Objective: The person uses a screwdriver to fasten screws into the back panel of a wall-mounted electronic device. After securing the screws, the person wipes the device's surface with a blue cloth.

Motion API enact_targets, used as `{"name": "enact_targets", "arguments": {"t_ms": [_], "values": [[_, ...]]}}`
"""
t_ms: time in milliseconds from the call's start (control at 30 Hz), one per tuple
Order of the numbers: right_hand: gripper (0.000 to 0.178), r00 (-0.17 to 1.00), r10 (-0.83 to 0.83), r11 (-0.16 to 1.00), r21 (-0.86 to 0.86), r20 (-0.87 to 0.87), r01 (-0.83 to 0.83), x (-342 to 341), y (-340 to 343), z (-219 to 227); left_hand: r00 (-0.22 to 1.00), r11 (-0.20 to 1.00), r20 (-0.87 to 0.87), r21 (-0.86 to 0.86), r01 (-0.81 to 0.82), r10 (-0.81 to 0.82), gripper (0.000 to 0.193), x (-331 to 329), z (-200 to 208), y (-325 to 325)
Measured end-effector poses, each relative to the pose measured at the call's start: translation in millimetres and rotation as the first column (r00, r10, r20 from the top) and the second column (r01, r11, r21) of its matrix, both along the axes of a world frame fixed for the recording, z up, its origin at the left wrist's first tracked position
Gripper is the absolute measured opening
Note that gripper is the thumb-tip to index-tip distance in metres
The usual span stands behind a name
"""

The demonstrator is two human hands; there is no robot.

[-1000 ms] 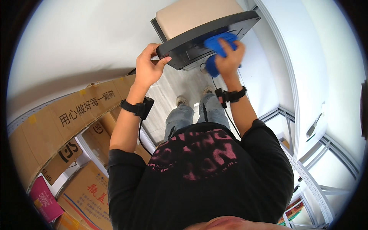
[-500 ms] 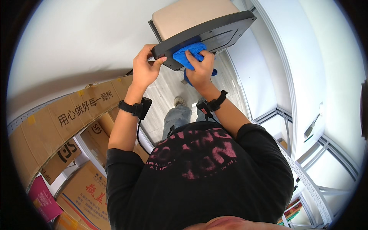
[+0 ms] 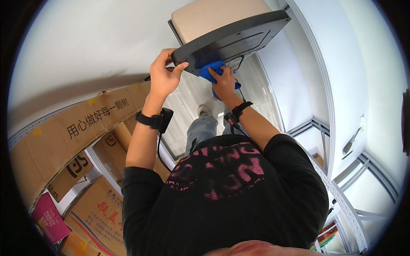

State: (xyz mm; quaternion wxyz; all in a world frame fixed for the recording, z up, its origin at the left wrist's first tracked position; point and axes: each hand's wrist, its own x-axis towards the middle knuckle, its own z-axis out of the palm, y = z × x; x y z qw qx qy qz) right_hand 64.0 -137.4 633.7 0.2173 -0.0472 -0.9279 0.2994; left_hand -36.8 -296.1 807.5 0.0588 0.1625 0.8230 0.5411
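Observation:
A black plastic panel with a curved edge is tilted in front of me. Behind it sits a beige, smooth, box-like part. My left hand grips the panel's left corner, thumb on the face toward me and fingers over the edge. In my right hand is a bunched blue cloth, pressed against the panel near its lower edge. More blue material hangs below that hand. The fingers behind the panel and cloth are hidden.
Cardboard boxes stand on shelving to my left, with a long cardboard strip along its edge. A magenta package lies among them. White panels and grey metal frames stand at right. A pale floor shows beneath my hands.
My right hand has slid the blue cloth down the panel's face toward its lower edge. The left hand keeps its grip on the corner.

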Motion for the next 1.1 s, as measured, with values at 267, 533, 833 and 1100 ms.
{"name": "enact_targets", "arguments": {"t_ms": [267, 533, 833, 1100], "values": [[0.051, 0.991, -0.043, 0.999, 0.038, 0.125, 0.039, -4.4, 57.9, -4.5, 1.000, 0.999, 0.025, 0.043, -0.006, 0.005, 0.029, 5.5, -5.0, -2.0], [0.047, 0.950, -0.313, 0.946, 0.083, -0.023, 0.313, -18.8, 137.2, 0.2, 0.997, 0.999, 0.072, 0.030, 0.025, -0.027, 0.029, 8.5, -0.8, -3.0], [0.049, 0.895, -0.367, 0.927, -0.186, -0.253, 0.327, -31.5, 130.3, 63.2, 1.000, 0.999, 0.016, 0.038, 0.013, -0.013, 0.028, 8.9, -4.9, -1.2], [0.050, 0.962, -0.072, 0.966, -0.260, -0.265, 0.000, -21.9, 8.3, 59.6, 1.000, 1.000, 0.007, 0.014, -0.005, 0.005, 0.028, 5.6, -2.9, 3.2]]}}
